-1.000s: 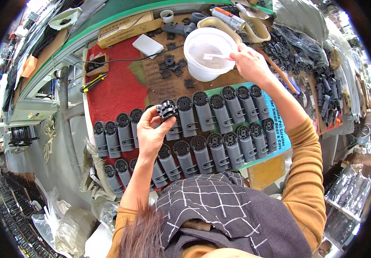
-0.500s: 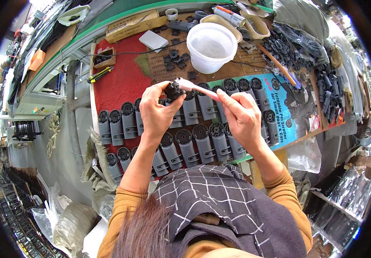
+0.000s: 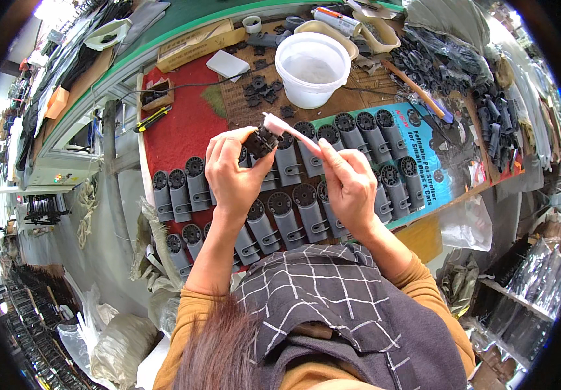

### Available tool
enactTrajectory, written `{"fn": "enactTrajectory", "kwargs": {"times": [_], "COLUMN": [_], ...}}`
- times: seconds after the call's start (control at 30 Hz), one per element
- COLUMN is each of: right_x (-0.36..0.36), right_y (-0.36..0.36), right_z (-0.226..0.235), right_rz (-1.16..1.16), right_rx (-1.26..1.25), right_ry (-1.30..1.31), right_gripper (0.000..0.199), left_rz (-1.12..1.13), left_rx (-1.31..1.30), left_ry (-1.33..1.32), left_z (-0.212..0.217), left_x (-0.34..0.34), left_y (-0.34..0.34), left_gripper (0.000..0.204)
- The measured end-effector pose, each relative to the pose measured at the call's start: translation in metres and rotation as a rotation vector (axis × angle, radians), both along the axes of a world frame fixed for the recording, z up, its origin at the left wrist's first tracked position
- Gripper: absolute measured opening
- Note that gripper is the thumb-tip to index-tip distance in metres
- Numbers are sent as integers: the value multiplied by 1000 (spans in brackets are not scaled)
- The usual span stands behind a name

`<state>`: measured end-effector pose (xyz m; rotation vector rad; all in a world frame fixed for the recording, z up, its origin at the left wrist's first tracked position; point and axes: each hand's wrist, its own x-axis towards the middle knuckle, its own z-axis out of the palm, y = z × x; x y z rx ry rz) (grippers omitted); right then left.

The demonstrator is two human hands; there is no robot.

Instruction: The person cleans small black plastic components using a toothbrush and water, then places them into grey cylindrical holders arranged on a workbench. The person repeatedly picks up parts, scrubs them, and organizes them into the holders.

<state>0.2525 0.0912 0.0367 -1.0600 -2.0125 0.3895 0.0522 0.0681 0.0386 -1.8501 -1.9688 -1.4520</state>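
The left hand (image 3: 231,172) is raised over the worktop (image 3: 183,130) with its fingers clamped around a small black plastic part (image 3: 261,140), thumb on one side and the other fingers curled behind it, so the part sits up at the fingertips, above the rows of grey parts. The right hand (image 3: 352,185) holds a thin white stick (image 3: 290,130) pinched between thumb and forefinger; the stick slants up and to the left, and its broad end touches the top of the black part, though the contact is small in this view and may be only very close. Below both hands lie the dark grey cylindrical housings (image 3: 293,211), each with a round ribbed cap, laid side by side in two or three rows across the red mat and a blue printed sheet (image 3: 423,162). Farther back stands a white plastic tub (image 3: 313,68), well apart from the hands, with loose black gear-like pieces (image 3: 261,91) scattered just to its left. A white card (image 3: 227,64) lies near those pieces, and a yellow-handled cutter (image 3: 152,118) rests at the mat's left edge. To the right, a heap of black plastic parts (image 3: 495,123) fills the far side of the worktop. The person's orange sleeves and a dark checked garment fill the lower part of the view.
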Motion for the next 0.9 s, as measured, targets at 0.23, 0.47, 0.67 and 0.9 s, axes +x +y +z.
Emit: {"fn": "enactTrajectory", "kwargs": {"times": [0.23,0.47,0.67,0.9], "right_x": [0,0,-8,-6], "right_y": [1,2,-7,-5], "right_z": [0,-3,-6,-5], "right_rz": [15,-97,67,68], "right_rx": [127,-47,-108,-64], "right_ry": [2,130,262,202], "right_gripper": [39,37,35,32], "left_rz": [-12,-260,-604,-656], "left_rx": [45,-209,-300,-366], "left_ry": [67,-1123,-2083,-2118], "left_z": [5,-7,-21,-21], "left_x": [1,1,-6,-4], "left_y": [-1,-3,-8,-11], "left_gripper": [35,28,40,36]}}
